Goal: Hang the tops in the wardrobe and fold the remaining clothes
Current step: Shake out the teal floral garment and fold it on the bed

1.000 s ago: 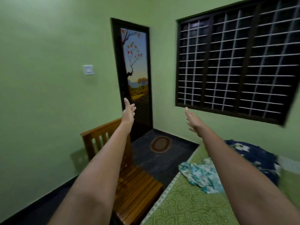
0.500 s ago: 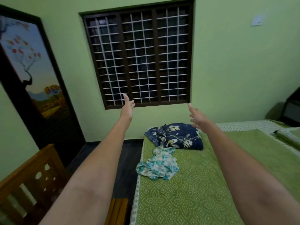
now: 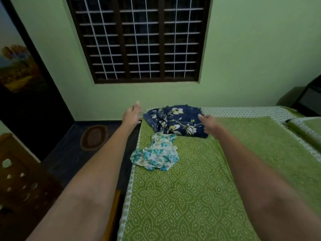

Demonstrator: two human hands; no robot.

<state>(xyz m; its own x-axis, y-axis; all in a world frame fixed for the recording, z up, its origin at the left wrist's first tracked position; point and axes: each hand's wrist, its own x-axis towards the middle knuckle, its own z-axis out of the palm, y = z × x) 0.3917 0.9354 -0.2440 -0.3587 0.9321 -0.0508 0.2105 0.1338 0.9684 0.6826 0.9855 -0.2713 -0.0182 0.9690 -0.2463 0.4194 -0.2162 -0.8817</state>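
Head view, left hand: the left hand [image 3: 131,113] sits just left of frame centre, fingers spread wide and straight, holding nothing; it hangs over the bed's left edge, just beside the navy floral garment, and whether it touches the cloth cannot be told because the fingers are blurred.
Head view, right hand: the right hand [image 3: 209,125] is right of centre, fingers loosely extended and empty, at the right edge of the navy garment; contact is unclear.
Head view, navy floral garment: the navy floral garment [image 3: 175,121] lies crumpled at the middle of the frame, on the far end of the bed near the wall, between the two hands.
Head view, white and turquoise garment: the white and turquoise garment [image 3: 156,153] lies bunched just below the navy one, touching its lower edge, near the bed's left side.
Head view, bed: the bed [image 3: 187,197] with a green patterned cover fills the lower right.
Head view, window: a dark-framed barred window [image 3: 139,39] is at top centre in the green wall.
Head view, door: a dark door [image 3: 26,80] with a painted picture stands at left.
Head view, floor: an oval rug [image 3: 93,137] lies on the dark floor left of the bed.
Head view, wooden furniture: a wooden piece [image 3: 19,178] occupies the lower left.
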